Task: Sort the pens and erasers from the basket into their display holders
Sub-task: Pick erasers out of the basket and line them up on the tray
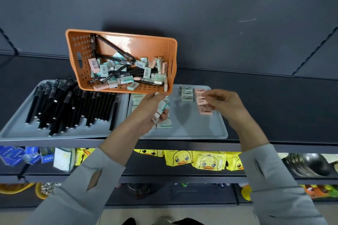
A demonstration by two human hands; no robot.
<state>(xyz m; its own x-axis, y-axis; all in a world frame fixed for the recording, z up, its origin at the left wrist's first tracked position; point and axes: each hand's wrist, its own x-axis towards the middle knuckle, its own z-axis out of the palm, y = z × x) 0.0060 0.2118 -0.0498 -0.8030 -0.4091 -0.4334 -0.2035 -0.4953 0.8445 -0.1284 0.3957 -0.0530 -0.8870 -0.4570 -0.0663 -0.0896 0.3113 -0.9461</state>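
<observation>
1. A dark shelf (274, 97) holds the orange basket (146, 45). The basket is tipped up at the back.
2. Below and left of the basket lies a gray pen tray (16, 128). It is full of long black pens (73, 107).
3. Below and right of the basket lies a gray eraser tray (197, 126) with short rows of little erasers.
4. Inside the basket, loose pens (117, 45) and mint, white and pink mixed erasers (105, 69) lie in a messy heap.
5. My left hand (151, 113) is just under the basket's front edge. Its fingers curl round a stack of mint erasers (161, 110).
6. My right hand (223, 104) is below and right of the basket. Its fingertips pinch a pink eraser (200, 99) in the pink row (205, 110).
</observation>
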